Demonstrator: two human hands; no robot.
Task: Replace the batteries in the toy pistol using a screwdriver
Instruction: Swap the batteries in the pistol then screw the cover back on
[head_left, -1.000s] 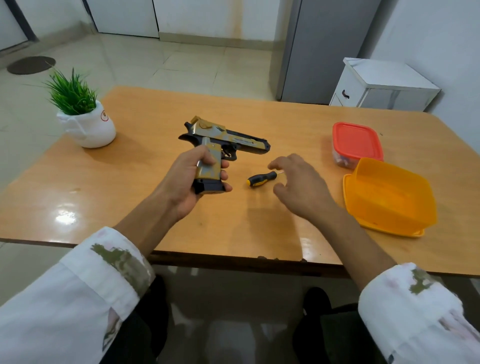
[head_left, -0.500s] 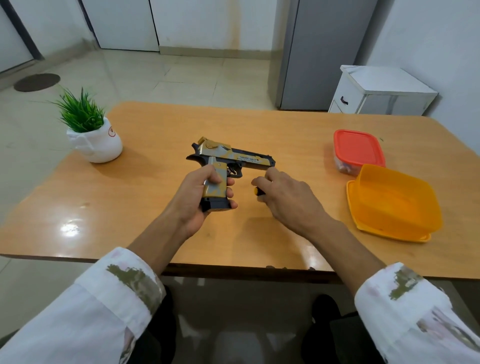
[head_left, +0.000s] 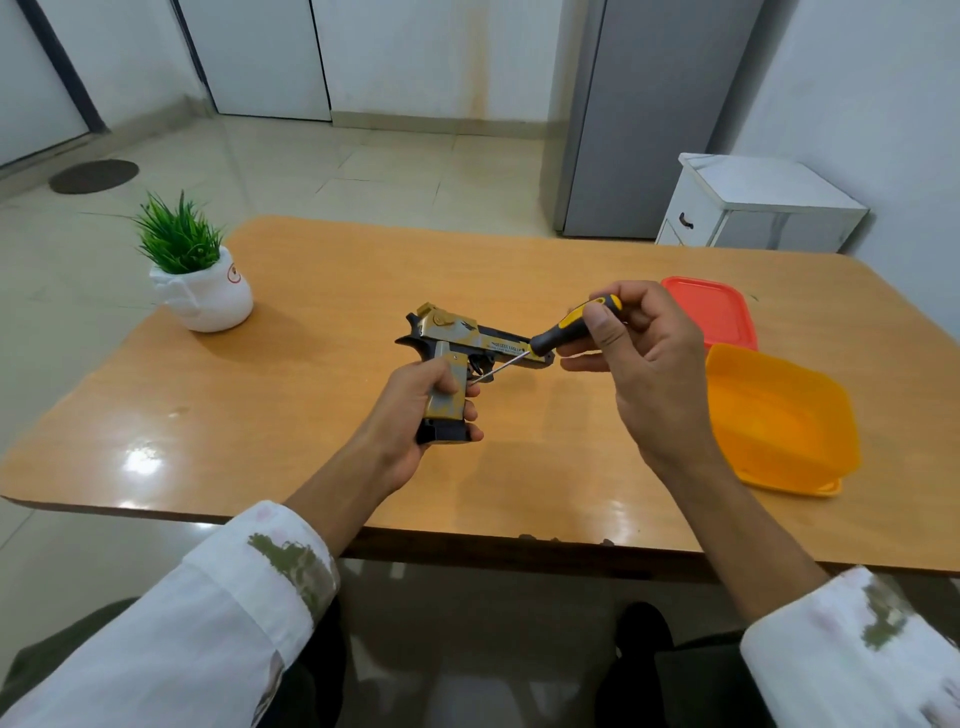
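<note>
Raised right hand (head_left: 649, 364) pinches screwdriver (head_left: 563, 328) toward pistol (head_left: 451, 332) in left hand (head_left: 408, 415).

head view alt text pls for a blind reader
A left hand grips a gold toy pistol by its handle over a wooden table; the right hand holds a screwdriver with its tip by the grip. Orange tub, red-lidded box, potted plant nearby.

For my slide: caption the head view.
Left hand grips toy pistol; right hand points screwdriver at its grip.

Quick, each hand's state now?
Left hand: grips the gold-and-black plastic toy pistol by its handle.
Right hand: holds the black-and-yellow-handled screwdriver.
</note>
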